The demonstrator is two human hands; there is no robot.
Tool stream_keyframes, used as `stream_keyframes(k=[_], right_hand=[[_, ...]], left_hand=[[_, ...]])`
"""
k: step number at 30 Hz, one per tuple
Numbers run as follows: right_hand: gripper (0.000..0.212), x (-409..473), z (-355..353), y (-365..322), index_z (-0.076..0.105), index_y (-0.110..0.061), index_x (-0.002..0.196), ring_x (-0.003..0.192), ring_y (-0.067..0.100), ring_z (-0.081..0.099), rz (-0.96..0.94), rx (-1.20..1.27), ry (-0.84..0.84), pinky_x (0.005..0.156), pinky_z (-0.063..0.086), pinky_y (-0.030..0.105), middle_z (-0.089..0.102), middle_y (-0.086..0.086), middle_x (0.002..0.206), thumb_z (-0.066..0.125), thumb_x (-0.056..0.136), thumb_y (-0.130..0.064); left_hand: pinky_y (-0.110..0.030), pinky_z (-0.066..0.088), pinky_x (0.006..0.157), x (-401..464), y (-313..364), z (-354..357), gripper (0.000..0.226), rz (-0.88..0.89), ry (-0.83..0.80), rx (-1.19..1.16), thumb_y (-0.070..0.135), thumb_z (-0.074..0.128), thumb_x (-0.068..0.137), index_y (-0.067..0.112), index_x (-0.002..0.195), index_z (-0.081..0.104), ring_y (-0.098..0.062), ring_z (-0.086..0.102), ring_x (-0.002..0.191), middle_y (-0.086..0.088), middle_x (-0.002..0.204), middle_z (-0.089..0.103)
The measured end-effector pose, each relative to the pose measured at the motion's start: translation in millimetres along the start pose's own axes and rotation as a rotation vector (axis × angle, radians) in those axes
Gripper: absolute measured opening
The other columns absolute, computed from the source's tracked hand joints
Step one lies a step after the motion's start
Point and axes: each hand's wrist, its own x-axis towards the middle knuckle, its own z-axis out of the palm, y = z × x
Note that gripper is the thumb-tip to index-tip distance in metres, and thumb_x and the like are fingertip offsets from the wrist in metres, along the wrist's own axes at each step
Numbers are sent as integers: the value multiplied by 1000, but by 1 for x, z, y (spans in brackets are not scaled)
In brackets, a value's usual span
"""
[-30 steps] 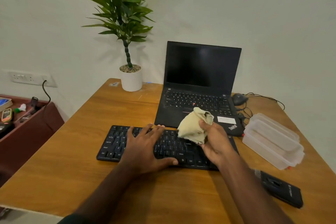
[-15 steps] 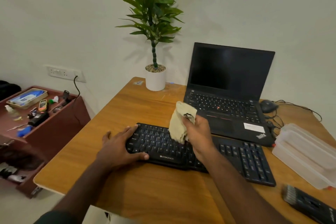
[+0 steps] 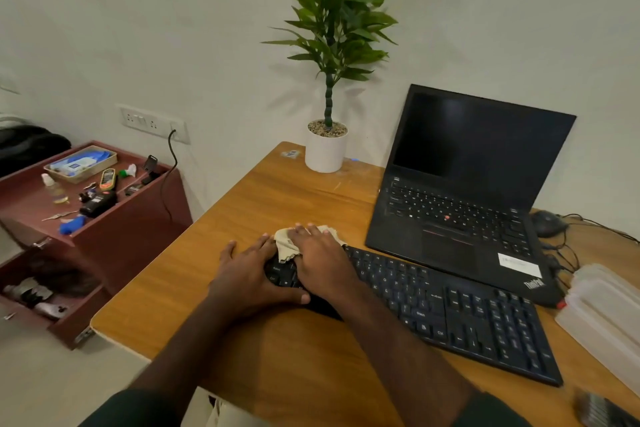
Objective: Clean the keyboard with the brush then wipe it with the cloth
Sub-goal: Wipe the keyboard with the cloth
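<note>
A black keyboard (image 3: 450,312) lies slantwise on the wooden table (image 3: 284,204) in front of an open laptop. A beige cloth (image 3: 285,246) is spread on the keyboard's far left corner. My right hand (image 3: 320,262) presses flat on the cloth with straight fingers. My left hand (image 3: 247,279) rests on the keyboard's left end, fingers straight, thumb along its front edge. A dark brush (image 3: 602,411) lies at the bottom right, blurred and partly cut off.
A black laptop (image 3: 467,198) stands open behind the keyboard, with a mouse (image 3: 547,222) and cables to its right. Clear plastic containers (image 3: 602,315) sit at the right edge. A potted plant (image 3: 325,149) stands at the table's back. A red-brown cabinet (image 3: 114,225) with small items stands left.
My right hand has brought the cloth down from above the keyboard onto its far left corner and flattened on it. My view has swung left. The left hand stays at the keyboard's left end.
</note>
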Motion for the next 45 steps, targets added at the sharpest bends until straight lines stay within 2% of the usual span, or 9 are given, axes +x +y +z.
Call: stream_keyframes(k=[4, 11, 16, 19, 22, 26, 32, 38, 45], right_hand=[[63, -7, 4, 10, 36, -33, 155, 155, 18, 15, -60, 226, -149, 127, 12, 42, 24, -6, 166, 47, 97, -12], [22, -20, -39, 30, 70, -30, 120, 112, 18, 65, 37, 726, -287, 101, 50, 40, 72, -5, 120, 55, 104, -27], [22, -7, -55, 35, 66, -27, 120, 106, 19, 69, 334, 1189, 251, 84, 60, 33, 72, -6, 109, 51, 105, -19], [44, -4, -50, 36, 57, -20, 140, 76, -2, 62, 236, 824, 620, 58, 50, 12, 66, -13, 106, 56, 99, -3], [54, 0, -27, 33, 53, -25, 144, 111, 16, 64, 96, 430, 387, 86, 58, 31, 58, 2, 143, 54, 97, 0], [58, -3, -5, 22, 39, -25, 154, 151, 17, 27, -1, 131, -19, 124, 18, 40, 34, -2, 163, 47, 100, -6], [65, -21, -14, 42, 52, -35, 146, 152, 3, 18, -201, 344, -304, 127, 4, 35, 37, -12, 160, 48, 91, 0], [26, -37, -51, 53, 72, -27, 117, 111, 2, 65, -91, 721, -399, 101, 51, 29, 73, -10, 117, 58, 101, -12], [21, -22, -71, 61, 65, -23, 118, 108, 15, 69, 290, 1220, 219, 78, 58, 26, 72, -1, 115, 53, 103, -15]], left_hand=[[-50, -1, 122, 2, -3, 2, 139, 16, 19, -17, 109, 33, 38, 31, 153, 30, -6, 21, 148, 4, 161, 29], [-48, -4, 122, -1, -1, 0, 148, 0, -13, -13, 110, 29, 34, 27, 157, 22, -7, 19, 149, 6, 164, 21], [-49, -6, 123, 0, -4, 2, 143, -2, -18, -7, 108, 37, 40, 28, 157, 20, -4, 13, 149, 8, 164, 19], [-49, -7, 122, 2, -4, 2, 140, 6, -16, -7, 107, 40, 43, 28, 157, 21, -3, 11, 150, 9, 164, 19], [-50, -6, 122, 2, -3, 3, 141, -1, -11, 5, 108, 38, 41, 28, 157, 21, -3, 11, 150, 10, 164, 19], [-50, -4, 122, 3, -2, 2, 145, -6, -15, 38, 109, 32, 39, 27, 157, 20, -4, 12, 150, 9, 165, 18], [-50, -1, 122, 4, -6, 5, 144, 13, 7, 29, 109, 32, 38, 29, 156, 23, -3, 13, 149, 10, 163, 22], [-50, -4, 122, 1, -4, 4, 137, 15, -1, -5, 106, 41, 43, 33, 157, 17, -5, 13, 150, 7, 164, 22], [-52, -6, 122, 1, -3, 3, 127, 17, -22, 3, 102, 46, 51, 43, 156, 8, -10, 13, 150, 4, 165, 18]])
